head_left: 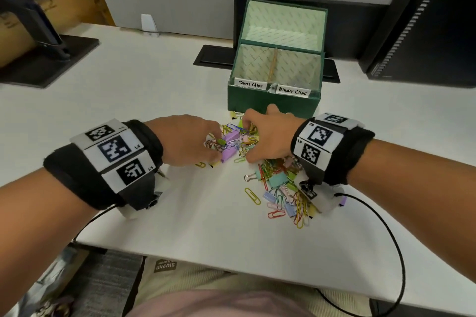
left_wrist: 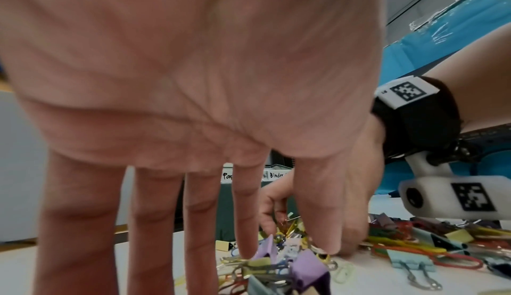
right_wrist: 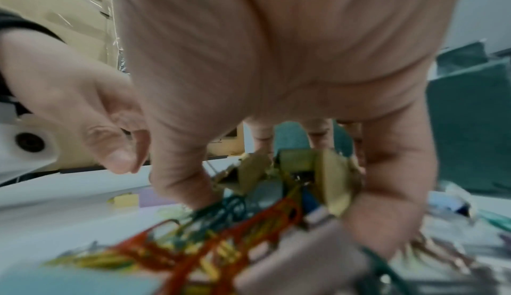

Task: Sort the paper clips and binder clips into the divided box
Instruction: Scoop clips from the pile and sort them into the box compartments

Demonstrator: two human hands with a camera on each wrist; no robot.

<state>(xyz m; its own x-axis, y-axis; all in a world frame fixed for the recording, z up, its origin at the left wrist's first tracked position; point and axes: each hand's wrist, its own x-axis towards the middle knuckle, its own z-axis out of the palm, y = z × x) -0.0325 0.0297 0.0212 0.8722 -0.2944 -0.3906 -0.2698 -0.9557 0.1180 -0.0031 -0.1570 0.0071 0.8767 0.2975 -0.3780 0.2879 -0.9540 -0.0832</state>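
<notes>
Both hands in the clip pile (head_left: 239,146), left hand (head_left: 185,140) fingers straight per wrist view, right hand (head_left: 268,136) grip curled round yellow binder clips (right_wrist: 318,175), head view alone shows empty divided box (head_left: 273,100).

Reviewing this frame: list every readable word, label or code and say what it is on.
"Paper Clips": left label on the green box.
"Binder Clips": right label, same box.
Wristband markers: square codes; their small tags are too small to read.
Clothing tag: upside down, illegible.

box (head_left: 273,102) blocks behind clip heap (head_left: 280,187) | 2 compartments open-topped | table (head_left: 154,100) left bare
</notes>
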